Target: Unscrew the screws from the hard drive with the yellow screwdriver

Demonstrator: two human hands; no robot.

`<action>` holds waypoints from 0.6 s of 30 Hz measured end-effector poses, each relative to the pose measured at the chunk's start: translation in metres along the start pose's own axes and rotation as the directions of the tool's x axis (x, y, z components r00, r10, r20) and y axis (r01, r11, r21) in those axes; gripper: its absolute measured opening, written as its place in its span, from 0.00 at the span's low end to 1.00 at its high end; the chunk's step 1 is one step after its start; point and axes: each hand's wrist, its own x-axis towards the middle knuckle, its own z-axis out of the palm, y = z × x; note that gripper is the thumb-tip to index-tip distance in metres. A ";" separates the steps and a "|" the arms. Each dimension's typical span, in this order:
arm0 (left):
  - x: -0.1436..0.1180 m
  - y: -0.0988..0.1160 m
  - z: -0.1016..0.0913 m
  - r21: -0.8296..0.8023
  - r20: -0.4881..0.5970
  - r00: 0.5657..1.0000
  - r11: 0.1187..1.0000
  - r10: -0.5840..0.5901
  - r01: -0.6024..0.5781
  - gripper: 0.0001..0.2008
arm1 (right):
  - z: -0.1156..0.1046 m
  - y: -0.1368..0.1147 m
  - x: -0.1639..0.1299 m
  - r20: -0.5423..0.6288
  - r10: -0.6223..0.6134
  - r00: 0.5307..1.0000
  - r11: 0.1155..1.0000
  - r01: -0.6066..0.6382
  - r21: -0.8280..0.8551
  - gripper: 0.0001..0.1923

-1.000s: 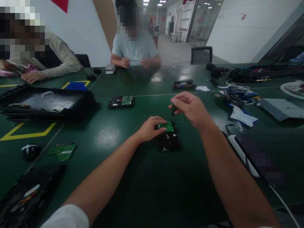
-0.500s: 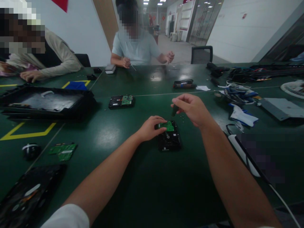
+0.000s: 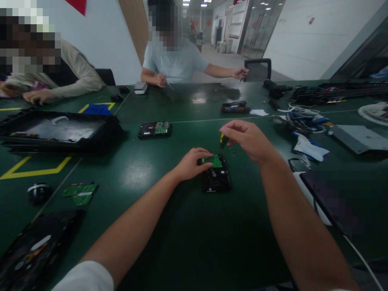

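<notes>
On table point(image 3: 169, 238) centre: drive point(image 3: 216, 178), green board point(image 3: 216, 161) on top. Left hand point(image 3: 190, 163) pinches drive's far edge. Right hand point(image 3: 247, 139) grips screwdriver point(image 3: 222, 141), probably above board. Second drive point(image 3: 154, 129) beyond; black tray point(image 3: 60, 131) left, contents unclear.

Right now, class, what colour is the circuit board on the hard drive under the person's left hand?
Green: the circuit board on the black hard drive, head view.

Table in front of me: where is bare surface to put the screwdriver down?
Bare table lies between the forearms, below the hard drive, and left of the left hand. Right of the right hand, cables crowd it.
</notes>
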 end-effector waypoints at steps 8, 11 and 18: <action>0.000 0.001 0.000 -0.008 -0.009 1.000 1.000 -0.001 0.001 0.20 | 0.005 -0.003 -0.001 0.048 0.007 0.999 0.992 -0.013 0.127 0.11; 0.000 0.001 0.000 -0.005 -0.001 1.000 1.000 -0.007 0.007 0.20 | 0.004 -0.002 -0.001 0.052 0.023 0.998 0.988 -0.030 0.151 0.11; 0.000 0.002 -0.001 -0.001 -0.001 1.000 1.000 0.000 0.000 0.20 | 0.001 -0.001 0.000 0.006 -0.057 0.998 0.997 0.058 -0.054 0.11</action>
